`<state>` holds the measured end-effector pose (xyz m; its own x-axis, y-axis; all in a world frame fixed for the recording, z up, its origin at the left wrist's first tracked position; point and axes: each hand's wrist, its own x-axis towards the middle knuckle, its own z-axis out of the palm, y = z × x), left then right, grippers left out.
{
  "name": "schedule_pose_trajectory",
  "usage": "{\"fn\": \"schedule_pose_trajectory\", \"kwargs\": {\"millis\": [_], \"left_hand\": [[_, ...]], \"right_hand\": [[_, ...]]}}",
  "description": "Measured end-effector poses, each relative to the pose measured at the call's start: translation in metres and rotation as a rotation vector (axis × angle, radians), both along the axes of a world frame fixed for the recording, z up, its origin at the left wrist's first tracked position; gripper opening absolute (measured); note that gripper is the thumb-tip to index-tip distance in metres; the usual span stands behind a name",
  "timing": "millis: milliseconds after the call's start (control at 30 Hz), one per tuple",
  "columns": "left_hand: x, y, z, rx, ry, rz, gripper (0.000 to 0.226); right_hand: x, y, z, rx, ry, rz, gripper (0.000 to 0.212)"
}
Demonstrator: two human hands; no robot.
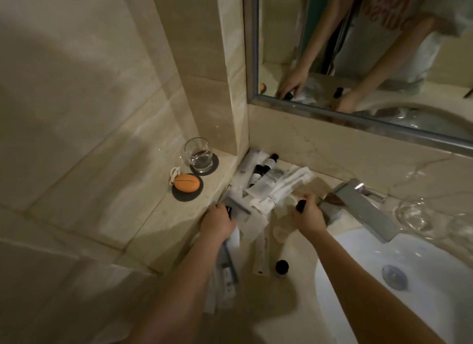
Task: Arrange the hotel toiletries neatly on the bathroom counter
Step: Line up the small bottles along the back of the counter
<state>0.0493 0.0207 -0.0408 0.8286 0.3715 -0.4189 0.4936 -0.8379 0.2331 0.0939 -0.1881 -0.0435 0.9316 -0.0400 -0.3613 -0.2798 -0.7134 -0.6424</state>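
Observation:
A jumbled heap of white sachets and tubes [271, 185] lies in the counter's corner, with dark little bottles [258, 171] among them near the wall. My left hand [217, 222] grips a small dark-capped bottle [228, 210] at the heap's left edge. My right hand [308, 217] holds another dark-capped bottle [301, 205] upright just right of the heap. More flat packets [261, 256] and a dark bottle [282, 267] lie nearer me; several packets are partly hidden under my left forearm.
A raised ledge on the left carries a drinking glass [199, 155] on a dark coaster and an orange sponge [186, 183] on another. A chrome faucet [363, 208] overhangs the white basin [399, 274]. Upturned glasses [414, 213] stand at right. A mirror [358, 49] covers the back wall.

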Motion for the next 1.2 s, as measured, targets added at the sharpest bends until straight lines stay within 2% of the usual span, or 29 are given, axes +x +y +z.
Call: {"fn": "schedule_pose_trajectory", "kwargs": {"millis": [67,133,233,433,567,833,1033,1200], "left_hand": [[0.002,0.002,-0.001,-0.017,0.000,0.045,0.049],[0.003,0.002,0.002,-0.034,0.002,0.071,0.044],[0.002,0.002,0.006,-0.062,-0.020,0.108,0.035],[-0.002,0.007,0.013,-0.197,-0.084,0.152,0.038],[-0.008,0.005,0.023,-0.293,-0.157,0.143,0.033],[-0.026,-0.022,0.054,-0.620,-0.359,-0.005,0.028],[-0.041,-0.060,0.067,-0.917,-0.307,-0.019,0.016],[-0.049,-0.100,0.070,-1.083,-0.234,-0.065,0.010]], "right_hand": [[0.003,0.003,0.000,0.017,0.010,-0.009,0.029],[0.006,0.006,0.000,0.021,0.016,0.009,0.022],[0.007,0.007,0.001,0.010,0.011,0.036,0.020],[0.004,0.005,0.008,0.044,-0.045,0.038,0.027],[-0.003,0.006,0.019,0.095,-0.090,0.013,0.022],[-0.044,-0.005,0.055,0.347,-0.173,-0.017,0.024],[-0.082,-0.033,0.076,0.493,-0.121,-0.117,0.021],[-0.110,-0.076,0.085,0.664,-0.055,-0.262,0.004]]}}
